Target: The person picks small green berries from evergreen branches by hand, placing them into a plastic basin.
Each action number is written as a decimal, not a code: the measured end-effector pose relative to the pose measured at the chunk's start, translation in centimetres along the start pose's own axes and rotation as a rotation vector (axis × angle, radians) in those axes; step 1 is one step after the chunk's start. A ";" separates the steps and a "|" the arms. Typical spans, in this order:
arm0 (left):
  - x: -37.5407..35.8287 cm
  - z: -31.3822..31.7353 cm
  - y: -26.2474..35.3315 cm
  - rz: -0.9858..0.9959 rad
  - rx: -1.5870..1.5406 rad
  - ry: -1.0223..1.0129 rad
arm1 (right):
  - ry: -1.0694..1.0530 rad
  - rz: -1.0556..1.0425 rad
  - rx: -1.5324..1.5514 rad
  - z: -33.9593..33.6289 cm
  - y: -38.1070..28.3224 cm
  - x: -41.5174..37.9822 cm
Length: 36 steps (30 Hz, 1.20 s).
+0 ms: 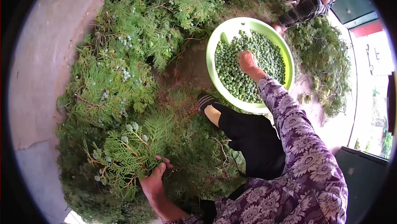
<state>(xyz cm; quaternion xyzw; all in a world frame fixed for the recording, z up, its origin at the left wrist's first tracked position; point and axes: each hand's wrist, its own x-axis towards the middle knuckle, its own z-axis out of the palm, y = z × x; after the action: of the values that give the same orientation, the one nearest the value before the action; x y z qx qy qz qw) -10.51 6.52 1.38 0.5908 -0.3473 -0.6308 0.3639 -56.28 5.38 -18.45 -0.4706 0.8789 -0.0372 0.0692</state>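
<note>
My left hand (154, 179) is closed round the stem of a cypress sprig (126, 153), at the lower left. Flat green fronds and several pale blue-green cones (135, 126) show on the sprig. Over a light green plastic basin (211, 64) is my right hand (248, 61), its fingers curled in. Whatever those fingers hold, if anything, is hidden. Small round green cones (235, 83) fill much of the basin beneath that hand.
A large heap of cut cypress branches (136, 54) lies along the left side, by a pale wall (39, 83). More branches (324, 58) are piled at the right. Another person (306, 13) sits beyond the basin. My foot (211, 110) rests among the greenery.
</note>
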 end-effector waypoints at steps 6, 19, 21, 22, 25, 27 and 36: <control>-0.4 0.2 0.5 0.022 0.006 -0.042 | -0.264 -0.318 -0.097 1.4 -1.9 -3.6; -0.6 0.2 0.5 0.024 -0.025 -0.011 | -0.056 -0.006 0.397 4.1 -3.9 -4.7; -0.7 0.2 0.6 0.020 -0.013 0.002 | -0.083 0.128 0.564 2.7 -2.6 -3.4; -0.6 0.2 0.6 0.021 -0.015 0.000 | -0.120 0.261 0.615 1.9 -2.1 -2.7; -0.7 0.1 0.6 -0.043 0.043 -0.047 | 0.056 0.119 0.339 0.7 -1.1 -0.5; -1.0 0.6 0.9 -0.072 0.045 -0.033 | -0.032 0.134 0.230 0.6 -1.4 0.5; -0.5 1.4 0.9 -0.160 0.081 0.078 | -0.219 -0.127 -0.314 3.2 -2.3 2.2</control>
<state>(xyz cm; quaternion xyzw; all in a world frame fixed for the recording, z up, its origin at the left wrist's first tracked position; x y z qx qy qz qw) -11.83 6.55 2.49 0.6550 -0.3099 -0.6197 0.3016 -55.14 2.27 -21.51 -0.5311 0.8297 0.1475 0.0877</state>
